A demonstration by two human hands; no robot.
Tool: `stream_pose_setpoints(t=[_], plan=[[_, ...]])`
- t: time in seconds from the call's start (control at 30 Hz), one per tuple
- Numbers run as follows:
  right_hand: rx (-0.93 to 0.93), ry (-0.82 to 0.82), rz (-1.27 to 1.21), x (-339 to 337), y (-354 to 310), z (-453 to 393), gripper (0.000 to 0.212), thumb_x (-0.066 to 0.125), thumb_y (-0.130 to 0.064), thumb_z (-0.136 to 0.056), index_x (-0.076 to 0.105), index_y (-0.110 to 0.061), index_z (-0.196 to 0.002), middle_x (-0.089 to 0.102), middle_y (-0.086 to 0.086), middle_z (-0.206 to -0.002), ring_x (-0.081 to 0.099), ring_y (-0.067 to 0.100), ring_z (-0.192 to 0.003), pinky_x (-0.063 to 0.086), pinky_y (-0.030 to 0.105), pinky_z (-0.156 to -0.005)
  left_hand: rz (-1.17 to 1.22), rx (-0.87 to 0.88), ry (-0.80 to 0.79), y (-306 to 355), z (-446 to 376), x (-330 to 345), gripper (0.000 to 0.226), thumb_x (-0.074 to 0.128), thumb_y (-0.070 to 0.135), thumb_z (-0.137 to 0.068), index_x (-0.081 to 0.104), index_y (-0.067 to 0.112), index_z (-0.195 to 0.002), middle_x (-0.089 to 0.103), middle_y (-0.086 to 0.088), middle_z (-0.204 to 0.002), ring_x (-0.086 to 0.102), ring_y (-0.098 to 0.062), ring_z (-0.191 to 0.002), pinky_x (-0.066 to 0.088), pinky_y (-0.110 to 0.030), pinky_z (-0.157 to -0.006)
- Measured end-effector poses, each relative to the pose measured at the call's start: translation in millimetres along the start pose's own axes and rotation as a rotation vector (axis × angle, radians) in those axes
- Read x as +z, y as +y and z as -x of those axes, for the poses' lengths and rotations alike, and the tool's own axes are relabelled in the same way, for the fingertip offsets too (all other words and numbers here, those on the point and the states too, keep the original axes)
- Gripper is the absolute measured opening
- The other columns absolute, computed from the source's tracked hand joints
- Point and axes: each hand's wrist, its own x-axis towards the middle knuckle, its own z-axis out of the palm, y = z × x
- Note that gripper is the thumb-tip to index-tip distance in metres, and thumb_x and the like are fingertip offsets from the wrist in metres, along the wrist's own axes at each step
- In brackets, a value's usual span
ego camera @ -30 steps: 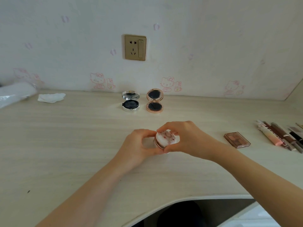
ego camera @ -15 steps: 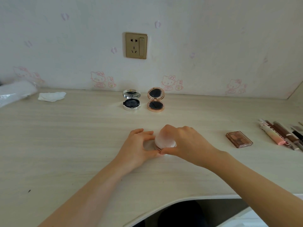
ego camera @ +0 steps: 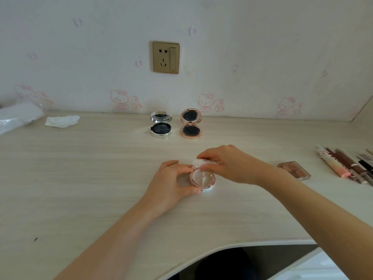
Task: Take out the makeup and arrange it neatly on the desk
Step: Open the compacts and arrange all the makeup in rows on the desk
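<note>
1. change noted: half a second ago the right hand [ego camera: 226, 164] covered the small round compact [ego camera: 202, 179] with its lid down; now the lid [ego camera: 199, 162] is lifted clear at the far side and the pale interior shows. judgement: the compact is being opened for display, matching the two already open at the far edge.
2. the right hand pinches the white lid between thumb and fingertips, fingers curled; the lid is tilted above the far rim of the base. whether it is hinged or loose cannot be told.
3. the left hand [ego camera: 171, 182] grips the base from the left, thumb and fingers curled round its side, steadying it on the desk [ego camera: 80, 178].
4. the compact sits mid-desk, nearer the person than the far row.
5. far centre: a silver compact [ego camera: 161, 126] and a rose-gold compact [ego camera: 191, 126], side by side, both open.
6. right: a brown palette [ego camera: 294, 170], then a row of tubes and pencils [ego camera: 343, 166] by the right edge.
7. far left: a crumpled tissue [ego camera: 62, 121].
</note>
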Motion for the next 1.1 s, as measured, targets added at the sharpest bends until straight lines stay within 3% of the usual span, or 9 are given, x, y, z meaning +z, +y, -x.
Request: stream_pose_setpoints(t=[0.13, 0.27, 0.4, 0.57, 0.8, 0.9, 1.0, 1.07, 1.1], plan=[[0.007, -0.038, 0.02, -2.1, 4.4, -7.9, 0.037, 0.045, -0.044, -0.094, 0.065, -0.012, -0.099, 0.064, 0.002, -0.08, 0.052, 0.015, -0.071, 0.041, 0.023, -0.069, -0.014, 0.033, 0.005, -0.5, 0.4, 0.0, 0.046, 0.085, 0.043, -0.061, 0.053, 0.063, -0.086, 0.043, 0.061, -0.094, 0.031, -0.003, -0.123, 0.026, -0.017, -0.093], [0.07, -0.062, -0.092, -4.5, 4.8, -11.7, 0.03, 0.044, -0.034, -0.097, 0.066, -0.017, -0.107, 0.068, 0.001, -0.095, 0.059, 0.015, -0.081, 0.047, 0.026, -0.076, -0.016, 0.04, 0.008, -1.7, -0.1, 0.8, 0.043, 0.084, 0.046, -0.061, 0.056, 0.06, -0.09, 0.048, 0.056, -0.097, 0.032, -0.003, -0.123, 0.026, -0.016, -0.094], [0.136, -0.117, -0.277, -6.7, 4.0, -13.7, 0.03, 0.044, -0.03, -0.099, 0.063, -0.016, -0.118, 0.065, -0.001, -0.11, 0.062, 0.016, -0.1, 0.054, 0.033, -0.087, -0.032, 0.026, 0.017, -3.0, -0.2, 2.1, 0.051, 0.083, 0.047, -0.061, 0.066, 0.04, -0.108, 0.053, 0.046, -0.101, 0.033, -0.004, -0.124, 0.029, -0.019, -0.096], [0.14, -0.124, -0.341, -7.5, 2.5, -13.2, 0.03, 0.044, -0.027, -0.099, 0.062, -0.014, -0.12, 0.064, 0.001, -0.113, 0.061, 0.016, -0.105, 0.053, 0.037, -0.091, -0.044, 0.011, 0.022, -1.8, 0.9, 4.1, 0.054, 0.082, 0.049, -0.062, 0.066, 0.036, -0.113, 0.059, 0.033, -0.111, 0.032, 0.0, -0.126, 0.027, -0.016, -0.095], [0.188, -0.129, -0.544, -3.9, 8.5, -11.5, 0.031, 0.046, -0.03, -0.099, 0.062, -0.012, -0.118, 0.063, 0.006, -0.116, 0.062, 0.014, -0.106, 0.054, 0.025, -0.088, -0.065, 0.021, 0.035, -0.9, 2.6, 5.9, 0.052, 0.08, 0.052, -0.064, 0.064, 0.037, -0.112, 0.06, 0.024, -0.116, 0.031, 0.004, -0.127, 0.027, -0.014, -0.094], [0.228, 0.026, -0.616, 4.8, 12.6, -6.9, 0.038, 0.04, -0.04, -0.099, 0.059, -0.012, -0.118, 0.061, 0.009, -0.118, 0.059, 0.021, -0.109, 0.053, 0.033, -0.092, -0.081, 0.021, 0.051, -0.4, 3.1, 6.3, 0.055, 0.079, 0.052, -0.064, 0.064, 0.035, -0.114, 0.059, 0.025, -0.114, 0.031, 0.006, -0.126, 0.027, -0.014, -0.095], [0.286, 0.214, -0.65, 19.8, 17.7, 5.0, 0.036, 0.039, -0.043, -0.098, 0.058, -0.023, -0.121, 0.063, -0.004, -0.116, 0.06, 0.014, -0.11, 0.05, 0.036, -0.096, -0.084, 0.027, 0.074, 0.5, 4.5, 6.4, 0.054, 0.08, 0.05, -0.064, 0.064, 0.035, -0.113, 0.052, 0.029, -0.104, 0.033, 0.006, -0.123, 0.027, -0.012, -0.093], [0.292, 0.289, -0.59, 32.8, 19.6, 15.3, 0.039, 0.042, -0.042, -0.097, 0.053, -0.025, -0.131, 0.062, -0.011, -0.117, 0.058, 0.002, -0.109, 0.046, 0.028, -0.099, -0.101, 0.045, 0.069, 1.5, 4.9, 6.6, 0.053, 0.079, 0.051, -0.065, 0.064, 0.035, -0.113, 0.057, 0.024, -0.107, 0.037, 0.003, -0.121, 0.031, -0.015, -0.094], [0.288, 0.312, -0.547, 38.8, 19.3, 20.8, 0.04, 0.045, -0.04, -0.097, 0.051, -0.024, -0.133, 0.062, -0.015, -0.115, 0.057, -0.006, -0.106, 0.044, 0.017, -0.096, -0.112, 0.054, 0.068, 1.9, 4.9, 6.7, 0.052, 0.078, 0.051, -0.066, 0.064, 0.034, -0.113, 0.059, 0.021, -0.109, 0.039, 0.001, -0.121, 0.033, -0.018, -0.096]])
